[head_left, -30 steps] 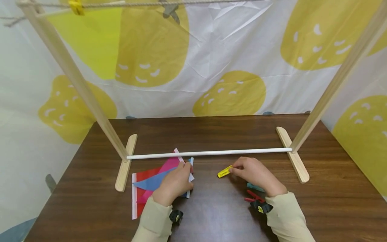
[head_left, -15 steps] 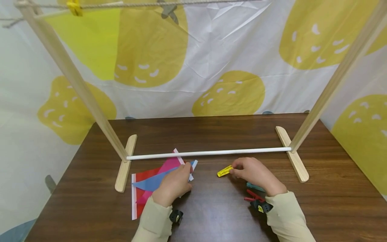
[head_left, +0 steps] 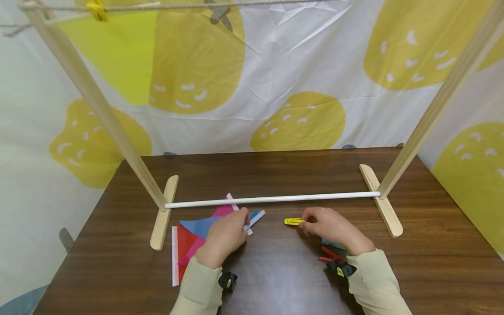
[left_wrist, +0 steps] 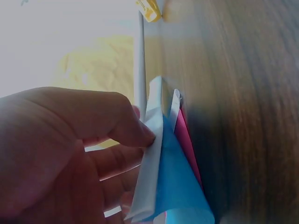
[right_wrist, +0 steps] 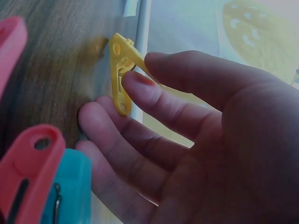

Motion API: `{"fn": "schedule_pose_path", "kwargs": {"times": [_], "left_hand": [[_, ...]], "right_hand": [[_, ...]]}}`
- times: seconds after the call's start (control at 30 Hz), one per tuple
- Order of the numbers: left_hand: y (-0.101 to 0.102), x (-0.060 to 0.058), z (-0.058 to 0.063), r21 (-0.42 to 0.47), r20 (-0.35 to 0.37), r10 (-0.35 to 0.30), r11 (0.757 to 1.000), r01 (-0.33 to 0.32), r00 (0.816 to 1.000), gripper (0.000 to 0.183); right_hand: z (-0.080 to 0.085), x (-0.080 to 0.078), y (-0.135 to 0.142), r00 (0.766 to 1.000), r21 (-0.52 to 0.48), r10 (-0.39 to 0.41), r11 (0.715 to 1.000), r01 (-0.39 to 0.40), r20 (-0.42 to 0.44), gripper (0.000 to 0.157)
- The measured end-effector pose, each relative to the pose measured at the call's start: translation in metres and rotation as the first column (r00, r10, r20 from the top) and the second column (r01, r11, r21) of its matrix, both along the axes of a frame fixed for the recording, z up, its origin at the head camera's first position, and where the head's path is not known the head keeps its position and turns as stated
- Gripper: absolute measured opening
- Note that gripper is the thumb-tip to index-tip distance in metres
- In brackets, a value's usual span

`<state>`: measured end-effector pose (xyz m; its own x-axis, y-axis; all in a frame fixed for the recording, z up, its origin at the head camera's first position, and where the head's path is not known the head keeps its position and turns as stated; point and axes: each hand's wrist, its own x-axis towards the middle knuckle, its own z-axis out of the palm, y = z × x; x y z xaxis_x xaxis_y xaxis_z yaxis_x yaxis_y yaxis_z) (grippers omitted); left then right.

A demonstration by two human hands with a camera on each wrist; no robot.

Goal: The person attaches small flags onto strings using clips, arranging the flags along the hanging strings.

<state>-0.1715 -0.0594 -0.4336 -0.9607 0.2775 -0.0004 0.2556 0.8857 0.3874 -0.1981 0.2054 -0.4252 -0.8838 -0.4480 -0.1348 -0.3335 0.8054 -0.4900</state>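
My left hand (head_left: 222, 239) pinches a blue triangular pennant (head_left: 197, 226) by its white edge strip (left_wrist: 152, 163), between thumb and fingers. Under it on the table lie a pink pennant (head_left: 194, 250) and a red pennant (head_left: 185, 245), each with a white strip. To the right, my right hand (head_left: 330, 225) pinches a yellow clothespin (head_left: 292, 222) just above the wood. In the right wrist view, thumb and index finger hold one leg of that clothespin (right_wrist: 117, 70). Close by my right wrist are a red clothespin (head_left: 330, 254) and a teal clothespin (head_left: 332, 243), partly hidden.
A wooden frame with two posts (head_left: 106, 113) stands across the table, joined low down by a white bar (head_left: 271, 200). Along the top runs a rope (head_left: 252, 3), where a yellow clip (head_left: 96, 9) holds a yellow pennant (head_left: 118, 52). A fruit-print cloth (head_left: 291, 65) hangs behind.
The blue pennant has shifted right and lifted off the pile with my left hand, its white strip now slanted. In my right hand the yellow clothespin has turned to lie nearly level.
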Motion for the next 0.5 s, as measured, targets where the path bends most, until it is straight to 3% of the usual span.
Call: {"fn": "schedule_pose_path", "kwargs": {"times": [0.37, 0.5], "left_hand": [[0.0001, 0.0012, -0.0001, -0.02, -0.043, 0.016, 1.0, -0.017, 0.999, 0.01], [-0.0013, 0.0035, 0.0003, 0.0, -0.052, -0.012, 1.0, 0.012, 0.999, 0.013]], "right_hand": [[0.0015, 0.002, -0.0013, 0.999, -0.037, -0.007, 0.999, 0.009, 0.037, 0.009], [0.0013, 0.0016, -0.0008, 1.0, -0.037, -0.008, 0.999, 0.009, 0.029, 0.007]]}}
